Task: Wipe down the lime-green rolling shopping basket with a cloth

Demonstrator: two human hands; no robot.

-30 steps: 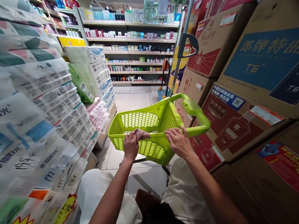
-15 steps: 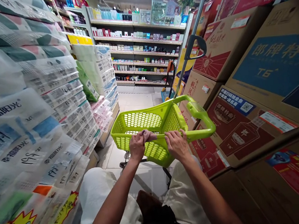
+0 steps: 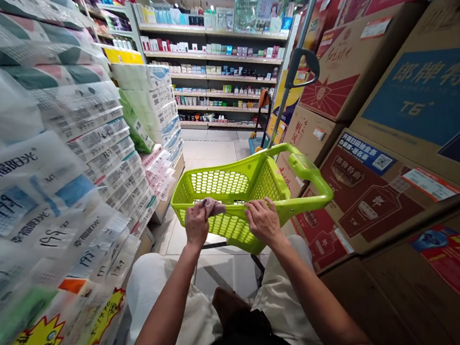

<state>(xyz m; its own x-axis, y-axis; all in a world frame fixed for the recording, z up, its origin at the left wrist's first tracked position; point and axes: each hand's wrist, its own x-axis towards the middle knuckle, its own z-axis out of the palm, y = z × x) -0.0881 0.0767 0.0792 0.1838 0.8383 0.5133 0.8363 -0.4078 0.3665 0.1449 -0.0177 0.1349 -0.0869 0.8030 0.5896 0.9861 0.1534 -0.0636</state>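
Sideways in front of my knees stands a lime-green plastic shopping cart [image 3: 238, 241], its push handle [image 3: 318, 187] to the right. My left hand [image 3: 196, 224] is closed round a dusky pink cloth [image 3: 214, 207] on the near rim, toward the basket's front end. Farther right along the same rim, my right hand [image 3: 264, 221] grips the edge, fingers curled over it and no cloth in them. The basket's lattice walls show no goods inside. The undersides of both hands are hidden.
Packs of tissue paper [image 3: 106, 148] are stacked high on my left. Cardboard cartons [image 3: 415, 118] rise on my right. A grey pole with a dark handle [image 3: 301, 67] leans behind the cart. Shelves of small boxed goods [image 3: 217, 57] cross the aisle's far end.
My left hand has slid left along the near rim with the cloth. My right hand has also shifted slightly left on the rim. The cart stays in place.
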